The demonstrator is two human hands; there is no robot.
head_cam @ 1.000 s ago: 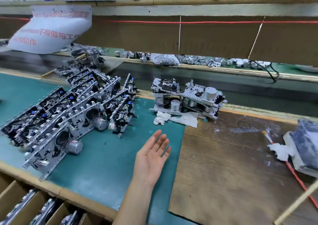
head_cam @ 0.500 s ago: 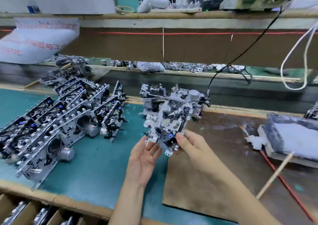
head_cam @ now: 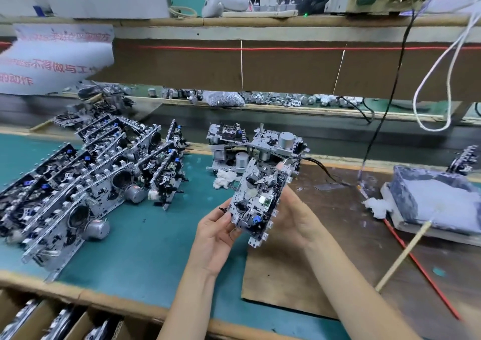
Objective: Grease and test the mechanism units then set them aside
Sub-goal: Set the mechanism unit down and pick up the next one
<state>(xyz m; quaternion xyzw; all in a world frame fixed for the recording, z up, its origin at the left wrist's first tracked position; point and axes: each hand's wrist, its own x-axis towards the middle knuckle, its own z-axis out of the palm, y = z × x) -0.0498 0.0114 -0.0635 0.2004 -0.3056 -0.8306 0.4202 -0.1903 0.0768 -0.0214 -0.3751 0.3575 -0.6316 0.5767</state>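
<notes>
head view: both hands are holding one mechanism unit [head_cam: 257,199] up in the centre of the frame, above the seam where the green mat of the worktop [head_cam: 145,240] is meeting a brown board [head_cam: 338,235]. the unit is tilting, its long side running from lower centre up toward the right, parts side facing the camera. the left hand [head_cam: 216,233] is pinching the lower left edge, thumb and fingertips curling onto the metal frame. the right hand [head_cam: 294,217] is cupping the right side, fingers wrapping behind it out of sight. a black cable [head_cam: 320,165] is trailing from the unit's top end toward the right.

left half of the frame: rows of units [head_cam: 86,178] are leaning on edge against one another on the mat. just behind the held unit, a small stack of units [head_cam: 255,144] is sitting flat, with a crumpled white rag [head_cam: 225,178] lying at its foot. right edge: a smeared grey tray [head_cam: 437,201] is resting on the board, a wooden stick [head_cam: 400,256] leaning with its tip in it. bottom left: cardboard compartments [head_cam: 52,321] are holding more units.
</notes>
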